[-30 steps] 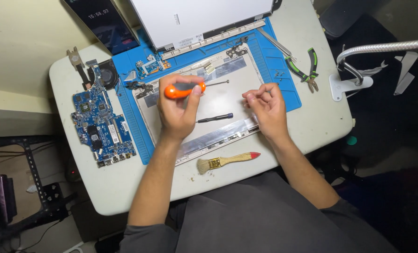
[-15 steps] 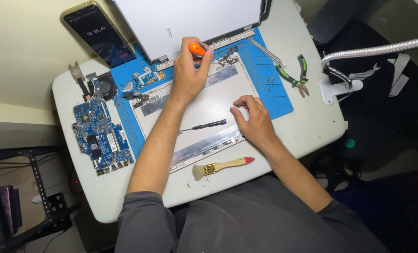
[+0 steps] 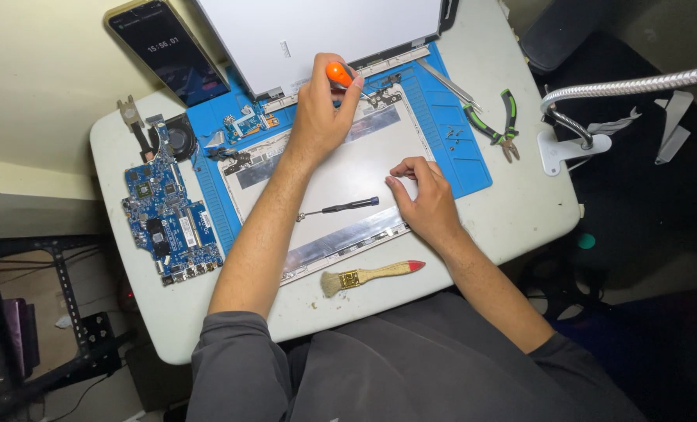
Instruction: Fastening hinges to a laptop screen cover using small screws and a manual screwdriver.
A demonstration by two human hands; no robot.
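1. Up near the far edge of the laptop base panel (image 3: pixel 341 176), the left hand (image 3: pixel 321 113) has its fingers curled tight around an orange-handled screwdriver (image 3: pixel 339 74), tip by the hinge (image 3: pixel 384 94).
2. Right hand (image 3: pixel 427 199) rests on the panel, fingers loosely bent, holding nothing visible.
3. Between the hands lies a black screwdriver (image 3: pixel 341 208).
4. Nearby: brush (image 3: pixel 372 275), blue motherboard (image 3: pixel 167 219), green-handled pliers (image 3: pixel 505 125), phone (image 3: pixel 165 48).

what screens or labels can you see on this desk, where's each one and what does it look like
Phone: far left corner of the table, black rectangle, screen lit with small pale digits.
Laptop lid panel: far edge, pale grey rectangle, small label on it.
Circuit board: left side, blue, with small white stickers.
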